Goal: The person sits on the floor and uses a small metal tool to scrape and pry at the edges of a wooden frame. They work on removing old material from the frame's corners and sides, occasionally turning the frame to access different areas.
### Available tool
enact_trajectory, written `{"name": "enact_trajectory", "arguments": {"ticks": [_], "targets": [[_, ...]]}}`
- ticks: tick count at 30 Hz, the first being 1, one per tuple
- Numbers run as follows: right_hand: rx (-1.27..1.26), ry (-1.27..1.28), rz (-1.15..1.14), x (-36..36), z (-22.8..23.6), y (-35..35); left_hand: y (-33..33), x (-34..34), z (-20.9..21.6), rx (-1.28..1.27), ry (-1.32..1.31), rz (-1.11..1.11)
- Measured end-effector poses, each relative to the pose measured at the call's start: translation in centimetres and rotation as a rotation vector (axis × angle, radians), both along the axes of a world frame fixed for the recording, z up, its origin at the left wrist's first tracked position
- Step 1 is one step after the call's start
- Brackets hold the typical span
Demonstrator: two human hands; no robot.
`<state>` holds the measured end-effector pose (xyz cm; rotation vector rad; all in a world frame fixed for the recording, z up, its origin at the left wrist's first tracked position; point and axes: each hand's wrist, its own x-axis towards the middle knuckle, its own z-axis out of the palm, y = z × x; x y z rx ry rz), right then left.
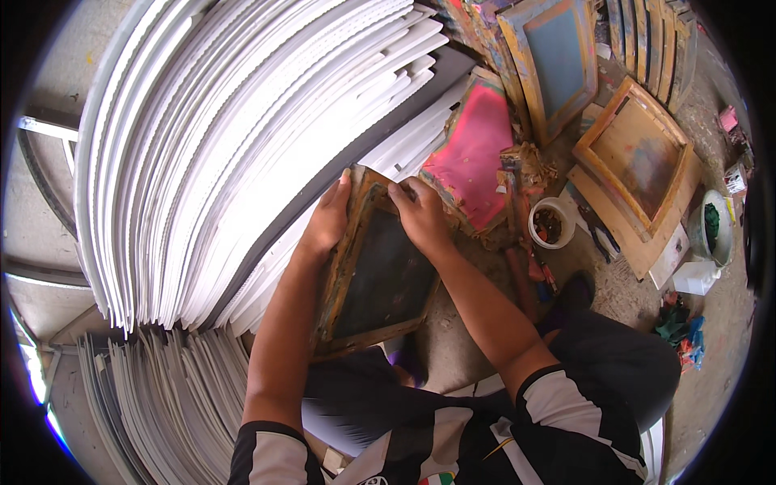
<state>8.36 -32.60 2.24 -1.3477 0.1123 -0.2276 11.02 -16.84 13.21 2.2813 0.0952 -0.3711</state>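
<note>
Both hands hold a wooden screen-printing frame point(380, 279) with a dark mesh panel, tilted above my lap. My left hand point(327, 217) is closed on its upper left edge, the thumb pointing up along the wood. At the upper right corner, my right hand point(422, 214) grips the frame with bent fingers. Parts of the fingers of both hands are hidden behind the wood. Just beyond the right hand lies a bright pink, paint-covered sheet point(482, 153) with ragged edges.
A large stack of white sheets point(242, 137) stands at the left, with greyer sheets point(153, 396) below it. More frames lean at the far right, including a blue-meshed one point(559, 69). Another frame point(647, 214) lies on cardboard. A white bucket point(552, 224), pliers point(602, 238) and a basin point(713, 229) stand nearby.
</note>
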Motion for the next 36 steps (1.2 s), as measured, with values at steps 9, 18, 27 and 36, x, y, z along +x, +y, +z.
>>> {"name": "enact_trajectory", "arguments": {"ticks": [9,18,27,36], "targets": [[-0.272,0.293,-0.129,0.3,5.5,2.6,-1.3,-0.4,0.1,0.002,-0.016,-0.021],[-0.334,0.361,-0.277,-0.3,6.4,4.5,-0.5,0.3,-1.3,0.007,-0.106,-0.068],[-0.224,0.355,-0.224,0.1,5.8,3.4,-1.3,-0.2,-0.4,0.038,-0.081,-0.053],[0.233,0.189,-0.186,1.3,2.4,3.9,-0.8,0.2,-0.8,0.023,-0.067,-0.061]]}}
